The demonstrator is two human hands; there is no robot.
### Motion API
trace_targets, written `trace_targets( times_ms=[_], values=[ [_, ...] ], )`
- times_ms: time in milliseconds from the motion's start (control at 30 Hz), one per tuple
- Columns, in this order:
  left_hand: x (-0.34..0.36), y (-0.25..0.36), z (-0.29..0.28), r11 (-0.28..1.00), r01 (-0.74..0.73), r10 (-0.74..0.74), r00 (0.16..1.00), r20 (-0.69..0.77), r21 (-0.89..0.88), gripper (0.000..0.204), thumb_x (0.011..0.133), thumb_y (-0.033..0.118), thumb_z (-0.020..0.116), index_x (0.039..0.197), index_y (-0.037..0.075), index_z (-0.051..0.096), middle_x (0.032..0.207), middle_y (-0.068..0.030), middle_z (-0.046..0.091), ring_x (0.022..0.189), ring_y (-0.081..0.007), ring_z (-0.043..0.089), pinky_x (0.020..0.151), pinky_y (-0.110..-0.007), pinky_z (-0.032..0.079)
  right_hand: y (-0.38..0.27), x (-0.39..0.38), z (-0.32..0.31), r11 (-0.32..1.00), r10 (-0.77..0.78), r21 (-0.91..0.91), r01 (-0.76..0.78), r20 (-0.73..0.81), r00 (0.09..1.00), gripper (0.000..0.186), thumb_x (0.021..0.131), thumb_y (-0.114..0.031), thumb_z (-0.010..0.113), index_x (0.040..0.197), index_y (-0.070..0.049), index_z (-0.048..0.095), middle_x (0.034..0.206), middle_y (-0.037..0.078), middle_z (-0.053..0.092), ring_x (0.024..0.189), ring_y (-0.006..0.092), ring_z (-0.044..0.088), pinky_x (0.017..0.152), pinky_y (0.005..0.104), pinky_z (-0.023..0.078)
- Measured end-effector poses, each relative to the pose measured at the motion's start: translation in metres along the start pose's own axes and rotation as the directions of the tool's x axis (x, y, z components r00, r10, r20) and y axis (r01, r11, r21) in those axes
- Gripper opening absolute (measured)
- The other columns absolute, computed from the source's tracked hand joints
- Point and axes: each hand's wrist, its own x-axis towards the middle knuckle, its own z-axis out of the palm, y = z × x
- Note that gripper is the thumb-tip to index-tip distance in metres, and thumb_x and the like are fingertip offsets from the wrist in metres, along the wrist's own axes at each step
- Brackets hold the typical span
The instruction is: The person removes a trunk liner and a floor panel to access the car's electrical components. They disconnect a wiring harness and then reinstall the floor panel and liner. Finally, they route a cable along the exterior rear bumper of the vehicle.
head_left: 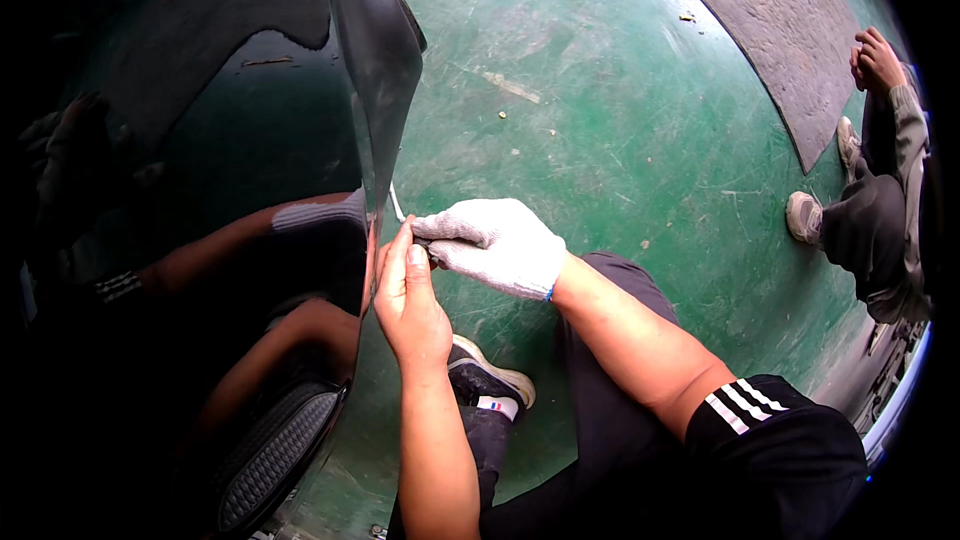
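A glossy black car body panel (250, 150) fills the left side, its edge running down beside my hands. My bare left hand (412, 302) is right against that edge, thumb up and fingers bent around something hidden. Meeting it from the right is my right hand (505, 245), in a white knitted glove, its fingers pinched together at my left fingertips. A small dark bit shows between the two hands, too covered to name. Just beyond the fingertips, a thin white strip (397, 204) sticks up along the panel's edge.
A black mesh grille (278, 460) sits low on the car. My shoe (490, 380) rests on the green floor (600, 90) below my hands. At the far right another person (870, 230) sits or squats near a dark mat (770, 20).
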Motion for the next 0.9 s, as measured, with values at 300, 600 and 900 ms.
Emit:
trace_targets(
  times_ms=[300, 600, 900],
  values=[
    [-0.0002, 0.0010, 0.0001, 1.000, -0.005, 0.005, 1.000, -0.012, 0.027, 0.037, 0.109, 0.017, 0.052, 0.137, -0.005, 0.061, 0.127, -0.0058, 0.064, 0.113, -0.0132, 0.058, 0.098, -0.029, 0.046, 0.0028, 0.0010, 0.0009, 0.999, -0.024, -0.046, 0.025, 0.010, 1.000, 0.037, 0.095, -0.023, 0.066, 0.128, -0.005, 0.070, 0.106, 0.015, 0.075, 0.096, 0.0286, 0.073, 0.087, 0.0356, 0.057],
    [0.0010, 0.0014, 0.0048, 0.999, 0.018, -0.018, 1.000, -0.014, -0.026, 0.039, 0.110, 0.019, 0.051, 0.139, -0.006, 0.060, 0.129, -0.0069, 0.064, 0.117, -0.0150, 0.059, 0.102, -0.030, 0.046, 0.0041, 0.0006, -0.0012, 0.997, -0.045, -0.071, 0.044, -0.020, 0.999, 0.036, 0.095, -0.024, 0.065, 0.126, -0.005, 0.071, 0.105, 0.015, 0.075, 0.097, 0.0293, 0.073, 0.087, 0.0361, 0.057],
    [-0.0014, -0.0001, 0.0080, 0.999, 0.018, -0.020, 0.998, -0.056, -0.036, 0.036, 0.110, 0.015, 0.051, 0.139, -0.005, 0.060, 0.134, -0.0116, 0.063, 0.124, -0.0181, 0.059, 0.106, -0.031, 0.047, 0.0044, 0.0011, 0.0038, 0.992, -0.077, -0.106, 0.068, -0.078, 0.994, 0.035, 0.093, -0.024, 0.065, 0.122, -0.006, 0.073, 0.105, 0.016, 0.074, 0.098, 0.0328, 0.072, 0.087, 0.0387, 0.057]
  ],
)
